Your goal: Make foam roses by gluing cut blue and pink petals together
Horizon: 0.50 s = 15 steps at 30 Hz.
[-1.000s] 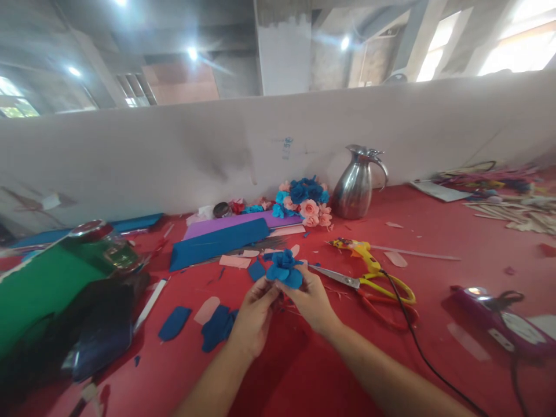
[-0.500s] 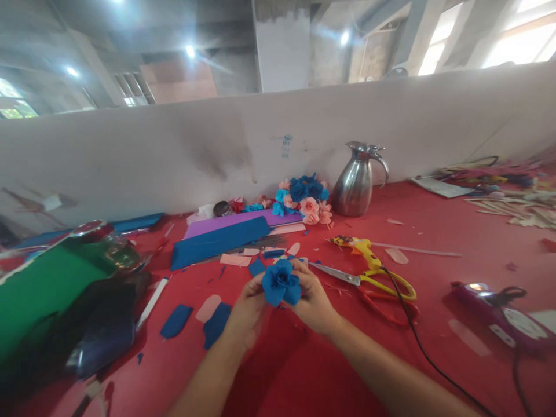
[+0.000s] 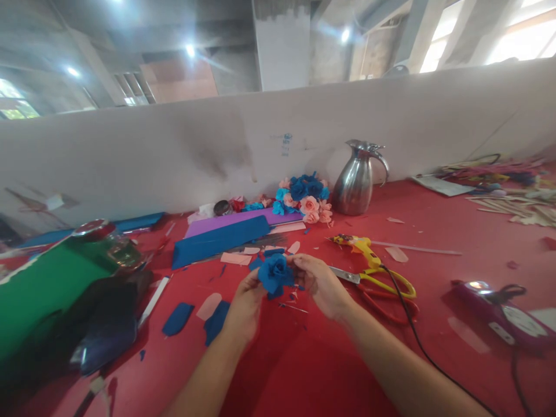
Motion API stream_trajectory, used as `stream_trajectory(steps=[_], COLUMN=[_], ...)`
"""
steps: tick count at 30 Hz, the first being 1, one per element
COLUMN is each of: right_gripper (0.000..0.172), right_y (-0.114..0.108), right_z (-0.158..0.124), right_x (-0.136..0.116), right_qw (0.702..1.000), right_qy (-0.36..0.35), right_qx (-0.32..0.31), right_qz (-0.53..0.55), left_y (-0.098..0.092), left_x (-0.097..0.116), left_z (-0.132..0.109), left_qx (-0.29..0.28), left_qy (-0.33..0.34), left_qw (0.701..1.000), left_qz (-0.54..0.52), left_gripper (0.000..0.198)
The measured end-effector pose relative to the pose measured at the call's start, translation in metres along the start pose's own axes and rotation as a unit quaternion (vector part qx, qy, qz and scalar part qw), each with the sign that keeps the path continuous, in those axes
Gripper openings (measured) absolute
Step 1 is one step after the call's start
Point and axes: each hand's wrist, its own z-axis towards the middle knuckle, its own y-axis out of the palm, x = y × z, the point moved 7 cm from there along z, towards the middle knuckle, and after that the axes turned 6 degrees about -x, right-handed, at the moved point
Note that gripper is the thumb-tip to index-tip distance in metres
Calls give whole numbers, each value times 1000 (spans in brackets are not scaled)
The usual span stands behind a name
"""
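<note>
1. The blue flower [image 3: 275,272] is between the two hands, above the red table [image 3: 295,370], in front of the person's body. Held there, its petals are probably easy to see and reach from both sides.

2. The left hand [image 3: 244,304] holds the flower by its left edge, with the thumb close against the petals; its other fingers are mostly hidden. So light a hold, at the rim, likely keeps the paper from being crushed.

3. The right hand [image 3: 324,286] has its fingers bent in at the flower's right edge. They seem to touch a petal, but I cannot tell whether they pinch it (the fingertips are blurred).

4. The scissors [image 3: 386,286] and the yellow glue gun [image 3: 369,258] lie just past the right hand. The scissors' handles point to the person's right, perhaps for a quick pick-up by that hand.

5. Cut paper pieces, such as a blue one [image 3: 178,319] and a pink one [image 3: 209,306], lie flat left of the left hand, seemingly to be within reach. A bunch of flowers [image 3: 304,200] sits back by the wall beside the jug [image 3: 356,179], maybe to be clear of the scraps.

6. The flower itself is deep blue, tightly folded at the centre, with broad outer petals that spread and curl. Its face tips up; no stem can be made out.
</note>
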Motion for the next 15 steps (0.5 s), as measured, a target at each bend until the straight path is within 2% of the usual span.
stream_trajectory(steps=[4, 8, 11, 15], right_gripper=[20, 23, 28, 33], right_y=[1, -5, -8, -6], right_z=[-2, -1, -1, -2], right_x=[-2, -4, 1, 9], right_qw=[1000, 999, 999, 997], right_qy=[-6, -16, 10, 58], right_qx=[2, 26, 41, 42], right_qz=[3, 29, 24, -9], left_y=[-1, 2, 2, -8], left_x=[-3, -1, 0, -2], left_z=[2, 2, 1, 1], left_qx=[-5, -3, 6, 45], left_qy=[-1, -4, -2, -6], left_qw=[1000, 1000, 1000, 999], left_qz=[18, 14, 16, 15], left_gripper=[24, 25, 22, 17])
